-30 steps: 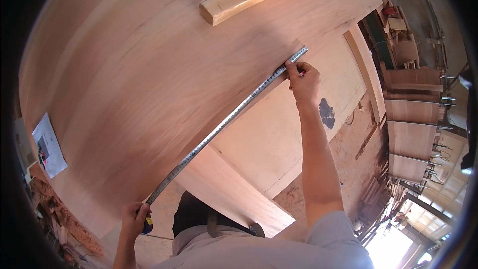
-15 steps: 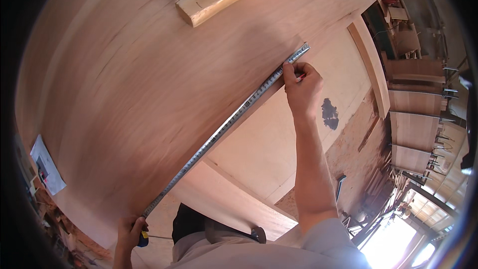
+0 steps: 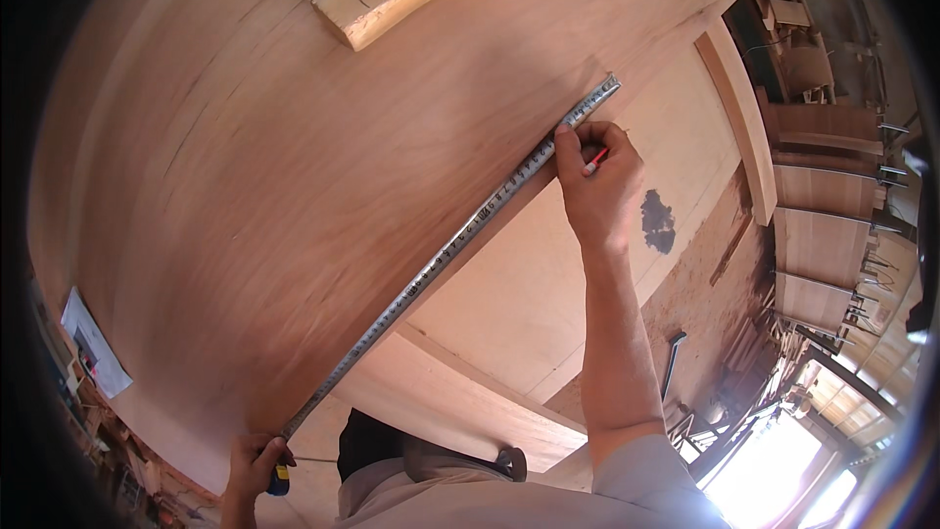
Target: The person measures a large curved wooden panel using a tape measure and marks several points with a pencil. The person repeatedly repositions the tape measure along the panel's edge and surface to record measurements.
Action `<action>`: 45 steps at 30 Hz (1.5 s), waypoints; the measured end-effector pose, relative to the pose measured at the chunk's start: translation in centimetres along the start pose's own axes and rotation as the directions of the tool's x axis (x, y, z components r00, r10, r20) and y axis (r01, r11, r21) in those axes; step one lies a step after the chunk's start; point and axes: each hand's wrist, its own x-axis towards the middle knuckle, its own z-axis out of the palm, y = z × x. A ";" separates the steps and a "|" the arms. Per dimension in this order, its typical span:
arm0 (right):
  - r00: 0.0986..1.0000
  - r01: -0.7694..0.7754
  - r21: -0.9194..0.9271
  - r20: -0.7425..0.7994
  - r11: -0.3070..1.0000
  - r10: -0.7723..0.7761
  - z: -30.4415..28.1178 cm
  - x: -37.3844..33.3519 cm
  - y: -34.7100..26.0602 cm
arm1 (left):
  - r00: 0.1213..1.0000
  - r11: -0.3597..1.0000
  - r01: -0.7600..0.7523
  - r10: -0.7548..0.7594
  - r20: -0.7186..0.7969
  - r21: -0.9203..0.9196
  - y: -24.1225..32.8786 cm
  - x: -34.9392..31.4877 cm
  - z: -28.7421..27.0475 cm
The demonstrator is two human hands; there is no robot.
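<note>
A steel tape measure blade (image 3: pixel 460 233) runs diagonally along the front edge of a large wooden panel (image 3: pixel 294 167). My right hand (image 3: pixel 602 181) pinches the blade near its free end, which reaches a little past my fingers. Tucked in that same hand is a slim red and white pencil-like marker (image 3: pixel 594 162). At the lower left, my left hand (image 3: pixel 255 465) is closed round the tape's yellow and black case (image 3: pixel 279 478), at the other end of the drawn-out blade. My fingers partly hide the case.
A thick curved timber piece (image 3: pixel 392 5) lies on the panel's far side. White paper sheets (image 3: pixel 95 343) rest at its left edge. Below is a pale board (image 3: pixel 529 304) with a dark patch. At right stand clamped wooden panels (image 3: pixel 822 191), with sawdust on the floor (image 3: pixel 685 318).
My view has shifted slightly, moving the timber piece left in the picture. Both hands keep their hold on the tape measure, and the red and white marker shows more clearly.
</note>
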 end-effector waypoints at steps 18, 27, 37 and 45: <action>1.000 0.007 0.017 -0.017 1.000 -0.007 0.3 -0.2 0.2 | 0.995 0.994 0.086 -0.082 0.057 -0.071 0.2 0.4 -0.6; 0.999 0.012 -0.007 -0.033 1.000 -0.012 0.3 -0.2 0.4 | 0.995 0.997 0.067 -0.063 0.081 -0.041 1.1 0.4 -0.8; 0.995 0.089 -0.037 -0.039 0.995 -0.090 0.9 0.7 1.6 | 0.999 0.991 -0.041 0.044 0.016 -0.126 -0.1 -0.2 0.3; 0.992 -0.117 0.082 0.059 0.990 0.112 0.3 5.6 9.3 | 0.969 0.972 -0.228 0.232 -0.082 0.062 -1.4 -1.4 -0.8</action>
